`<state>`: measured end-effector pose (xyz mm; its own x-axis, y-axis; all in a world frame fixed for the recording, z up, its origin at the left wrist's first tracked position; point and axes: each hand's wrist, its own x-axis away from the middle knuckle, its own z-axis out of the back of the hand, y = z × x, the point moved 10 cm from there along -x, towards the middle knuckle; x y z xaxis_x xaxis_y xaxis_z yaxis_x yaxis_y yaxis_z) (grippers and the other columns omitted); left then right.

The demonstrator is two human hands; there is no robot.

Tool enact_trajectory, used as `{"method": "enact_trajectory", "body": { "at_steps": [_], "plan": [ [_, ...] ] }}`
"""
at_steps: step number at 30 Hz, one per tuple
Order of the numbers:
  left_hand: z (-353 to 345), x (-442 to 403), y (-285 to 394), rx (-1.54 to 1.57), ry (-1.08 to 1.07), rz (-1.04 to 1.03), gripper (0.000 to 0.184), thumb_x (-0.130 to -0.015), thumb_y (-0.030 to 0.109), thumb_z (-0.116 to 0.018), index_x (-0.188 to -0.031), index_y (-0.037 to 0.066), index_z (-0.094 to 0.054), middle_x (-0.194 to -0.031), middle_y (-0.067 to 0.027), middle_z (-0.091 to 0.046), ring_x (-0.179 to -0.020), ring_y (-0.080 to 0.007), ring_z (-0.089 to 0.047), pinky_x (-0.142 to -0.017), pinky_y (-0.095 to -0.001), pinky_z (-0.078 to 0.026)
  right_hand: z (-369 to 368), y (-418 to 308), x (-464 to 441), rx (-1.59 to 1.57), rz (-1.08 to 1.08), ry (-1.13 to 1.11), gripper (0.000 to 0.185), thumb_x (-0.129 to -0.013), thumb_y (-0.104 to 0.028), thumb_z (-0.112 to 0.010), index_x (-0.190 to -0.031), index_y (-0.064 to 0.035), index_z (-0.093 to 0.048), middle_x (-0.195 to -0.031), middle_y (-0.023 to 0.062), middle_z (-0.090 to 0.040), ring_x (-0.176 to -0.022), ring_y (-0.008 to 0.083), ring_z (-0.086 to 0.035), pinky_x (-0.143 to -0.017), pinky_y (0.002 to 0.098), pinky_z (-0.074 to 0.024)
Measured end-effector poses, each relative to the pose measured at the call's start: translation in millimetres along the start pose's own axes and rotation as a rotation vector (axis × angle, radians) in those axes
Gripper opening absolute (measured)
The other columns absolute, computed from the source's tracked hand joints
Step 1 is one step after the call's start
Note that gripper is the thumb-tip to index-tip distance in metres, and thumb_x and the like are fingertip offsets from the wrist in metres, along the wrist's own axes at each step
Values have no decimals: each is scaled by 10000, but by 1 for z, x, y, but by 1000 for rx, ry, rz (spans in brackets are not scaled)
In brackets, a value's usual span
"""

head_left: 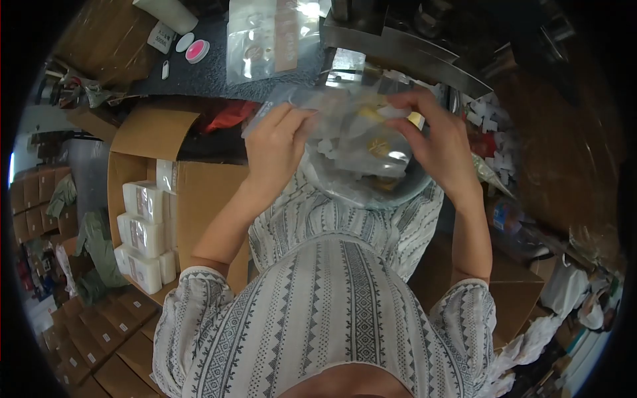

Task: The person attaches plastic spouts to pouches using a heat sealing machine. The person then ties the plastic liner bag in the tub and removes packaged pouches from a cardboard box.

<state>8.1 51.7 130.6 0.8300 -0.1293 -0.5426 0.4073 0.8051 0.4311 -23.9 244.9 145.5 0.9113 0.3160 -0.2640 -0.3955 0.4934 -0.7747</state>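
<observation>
Clear plastic bags with a yellow print [378,147] lie in and above a round, pale basin [358,199] on the lap. My left hand [277,142] is closed, thumb against fingers, on the edge of a clear bag [325,103] held over the basin. To the right, my right hand [441,142] has its thumb and index finger near each other at the bag's other side. Motion blurs the plastic between the hands, and what the right fingertips hold, if anything, cannot be made out.
An open cardboard box [206,192] with white packs [142,235] stands at left. On the dark cloth [212,73] lie flat plastic bags [255,46] and a pink round tin [196,51]. A metal machine [411,60] is beyond the basin. Stacked boxes [86,331] fill the lower left.
</observation>
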Motion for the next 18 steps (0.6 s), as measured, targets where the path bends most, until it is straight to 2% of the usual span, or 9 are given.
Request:
{"method": "enact_trajectory", "body": {
  "at_steps": [1, 5, 7, 8, 10, 14, 16, 17, 18],
  "plan": [
    [-1, 0, 11, 67, -18, -66, 48, -787, 79, -645, -824, 49, -637, -750, -86, -566, -658, -284, -582, -556, -358, -449, -8, -11, -1, 106, 110, -50, 222, -787, -58, -687, -985, -31, -590, -972, 64, -655, -891, 145, -623, -758, 290, -504],
    [-31, 8, 25, 171, -231, -89, 68, -782, 90, -660, -836, 52, -645, -734, -87, -561, -656, -287, -581, -554, -356, -451, -12, -8, 4, 173, 177, -97, 277, -764, -90, -700, -1007, -53, -572, -937, 86, -655, -862, 212, -639, -753, 308, -489],
    [-61, 12, 22, 368, -393, -14, 92, -823, 120, -643, -848, 31, -645, -777, -85, -609, -682, -245, -617, -571, -322, -462, -18, 23, 7, -231, -116, -172, 270, -780, -72, -696, -1018, 0, -592, -995, 52, -652, -949, 151, -595, -818, 280, -479],
    [-66, 10, 25, 370, -392, -13, 92, -823, 120, -643, -848, 31, -645, -777, -85, -609, -682, -245, -617, -571, -322, -462, -19, 27, 7, -229, -117, -173, 270, -780, -72, -696, -1018, 0, -592, -995, 52, -652, -949, 151, -595, -818, 280, -479],
    [-114, 27, 6, 723, -711, 490, 158, -854, 168, -643, -885, 14, -651, -781, -60, -619, -674, -130, -606, -582, -294, -453, -1, 53, 8, -272, -267, 23, 285, -791, -77, -690, -1044, 14, -595, -1030, 49, -645, -949, 158, -592, -845, 276, -461],
    [-150, 0, -4, 778, -723, 542, 231, -879, 241, -628, -909, 14, -667, -811, -49, -639, -739, -68, -603, -615, -245, -476, 42, 51, 21, -47, -202, 214, 290, -800, -84, -684, -1065, -3, -600, -999, 56, -659, -898, 136, -602, -813, 282, -476],
    [-166, -1, -18, 1124, -560, 875, 267, -873, 215, -623, -1001, -18, -647, -844, -137, -663, -711, -139, -655, -558, -271, -487, 51, 57, 30, 324, -316, 83, 256, -808, -113, -672, -1048, -45, -618, -949, 103, -677, -843, 178, -647, -761, 307, -496],
    [-168, -1, -20, 1125, -563, 876, 267, -873, 215, -623, -1001, -18, -647, -844, -137, -663, -711, -139, -655, -558, -271, -487, 57, 65, 31, 324, -319, 82, 256, -808, -113, -672, -1048, -45, -618, -949, 103, -677, -843, 178, -647, -761, 307, -496],
    [-168, -2, -19, 1145, -567, 879, 299, -875, 247, -624, -1006, -21, -643, -829, -137, -660, -680, -154, -650, -547, -280, -486, 76, 83, 35, 446, -439, 174, 238, -814, -170, -653, -1037, -89, -633, -940, 138, -668, -858, 258, -641, -764, 348, -497]
  ]
}}
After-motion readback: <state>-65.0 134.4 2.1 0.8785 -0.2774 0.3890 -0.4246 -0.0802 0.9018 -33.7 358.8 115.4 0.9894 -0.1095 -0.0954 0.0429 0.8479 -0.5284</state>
